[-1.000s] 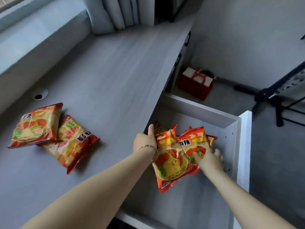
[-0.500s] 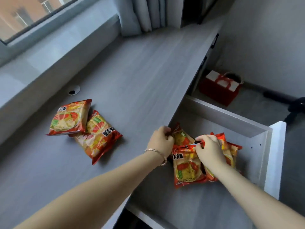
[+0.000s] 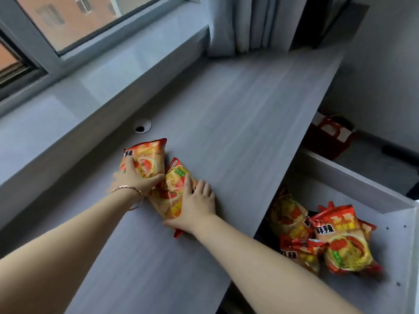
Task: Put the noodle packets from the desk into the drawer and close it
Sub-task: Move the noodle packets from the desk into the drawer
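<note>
Two orange-red noodle packets lie side by side on the grey desk (image 3: 238,114). My left hand (image 3: 138,180) grips the farther packet (image 3: 147,159), thumb on one side and fingers on the other. My right hand (image 3: 197,207) lies over the nearer packet (image 3: 170,196), fingers along its right edge and thumb under its near end. The white drawer (image 3: 353,184) stands pulled out at the right, with three packets (image 3: 340,243) lying in it near the desk edge.
A round cable hole (image 3: 142,126) sits in the desk beyond the packets. A window sill and window run along the left, curtains hang at the far end. A red gift bag (image 3: 326,137) stands on the floor past the drawer.
Both hands have let go of the packets in the drawer and moved left across the desk onto the two packets there. The camera has turned left and up.
</note>
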`<state>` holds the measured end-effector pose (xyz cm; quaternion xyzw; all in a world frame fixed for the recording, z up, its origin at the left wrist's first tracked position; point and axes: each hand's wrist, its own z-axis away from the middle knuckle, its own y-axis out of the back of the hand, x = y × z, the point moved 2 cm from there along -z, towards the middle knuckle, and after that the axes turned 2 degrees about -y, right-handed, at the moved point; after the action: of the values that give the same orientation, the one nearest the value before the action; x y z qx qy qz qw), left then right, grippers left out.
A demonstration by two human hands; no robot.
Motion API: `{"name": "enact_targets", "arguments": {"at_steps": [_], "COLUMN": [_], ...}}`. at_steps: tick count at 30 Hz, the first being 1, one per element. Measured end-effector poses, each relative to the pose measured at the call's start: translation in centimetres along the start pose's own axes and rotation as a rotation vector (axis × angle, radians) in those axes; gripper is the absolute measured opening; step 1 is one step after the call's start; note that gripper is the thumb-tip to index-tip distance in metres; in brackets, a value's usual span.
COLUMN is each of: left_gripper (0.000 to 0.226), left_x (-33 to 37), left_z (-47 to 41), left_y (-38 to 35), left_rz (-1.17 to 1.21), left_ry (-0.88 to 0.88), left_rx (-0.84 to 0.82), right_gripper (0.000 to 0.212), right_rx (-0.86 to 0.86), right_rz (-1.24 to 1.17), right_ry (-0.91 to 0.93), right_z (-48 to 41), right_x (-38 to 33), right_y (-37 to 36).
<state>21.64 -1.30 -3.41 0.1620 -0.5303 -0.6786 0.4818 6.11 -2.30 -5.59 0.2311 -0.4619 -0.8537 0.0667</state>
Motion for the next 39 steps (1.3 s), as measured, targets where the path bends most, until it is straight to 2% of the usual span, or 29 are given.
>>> {"name": "enact_targets", "arguments": {"at_steps": [3,6,11,15,18,21,23,24,25,26,27,29,30,32,34,37,39], "left_gripper": [0.103,0.113,0.126,0.124,0.118,0.113,0.112,0.113,0.114,0.116,0.117,0.12,0.121,0.118,0.103,0.057,0.042], "left_x": [0.1,0.8,4.2,6.1,8.0,7.5,7.2,7.2,7.2,7.1,7.2,7.3,7.4,7.3,6.9,5.6,4.6], "left_z": [0.1,2.2,9.2,16.0,21.4,22.8,23.6,24.3,24.8,25.0,25.4,25.6,25.7,25.6,25.3,24.1,23.4], "left_y": [-0.5,-0.9,-3.4,-7.5,-11.8,-13.4,-14.5,-15.4,-16.1,-16.6,-17.2,-18.0,-18.5,-19.5,-20.2,-20.6,-20.4], "left_rz": [0.011,0.175,0.384,0.359,0.28,0.199,0.164,0.144,0.138,0.139,0.142,0.119,0.106,0.076,0.038,-0.022,-0.01], "left_ry": [0.013,0.029,-0.164,-0.368,-0.502,-0.593,-0.615,-0.607,-0.576,-0.533,-0.488,-0.437,-0.436,-0.449,-0.484,-0.433,-0.339], "left_rx": [-0.028,-0.095,-0.235,-0.403,-0.503,-0.491,-0.484,-0.491,-0.498,-0.498,-0.493,-0.463,-0.452,-0.452,-0.485,-0.454,-0.435], "right_gripper": [0.115,0.113,0.11,0.11,0.113,0.11,0.093,0.077,0.06,0.047,0.046,0.071,0.078,0.074,0.072,0.069,0.066], "right_rx": [0.054,0.098,0.312,0.436,0.271,0.164,0.274,0.373,0.454,0.455,0.373,0.134,0.058,0.006,-0.006,-0.058,-0.175], "right_rz": [-0.003,-0.076,-0.332,-0.351,-0.246,-0.289,-0.435,-0.549,-0.705,-0.887,-1.1,-1.392,-1.371,-1.304,-1.232,-1.0,-0.879], "right_ry": [-0.018,-0.042,-0.208,-0.449,-0.608,-0.589,-0.545,-0.523,-0.503,-0.492,-0.471,-0.483,-0.514,-0.571,-0.605,-0.437,-0.32], "right_z": [0.0,1.3,6.7,13.1,17.0,17.3,16.8,17.0,16.8,16.6,16.3,15.6,15.2,14.6,13.8,12.1,10.9], "right_x": [0.4,2.9,12.5,21.0,27.3,27.5,27.0,26.9,26.6,26.2,25.8,25.2,25.3,25.5,26.0,26.7,26.1], "right_y": [-0.5,0.1,-0.2,-3.5,-7.0,-8.2,-7.6,-6.7,-5.9,-4.9,-4.1,-3.6,-3.7,-4.0,-4.2,-4.7,-5.5]}}
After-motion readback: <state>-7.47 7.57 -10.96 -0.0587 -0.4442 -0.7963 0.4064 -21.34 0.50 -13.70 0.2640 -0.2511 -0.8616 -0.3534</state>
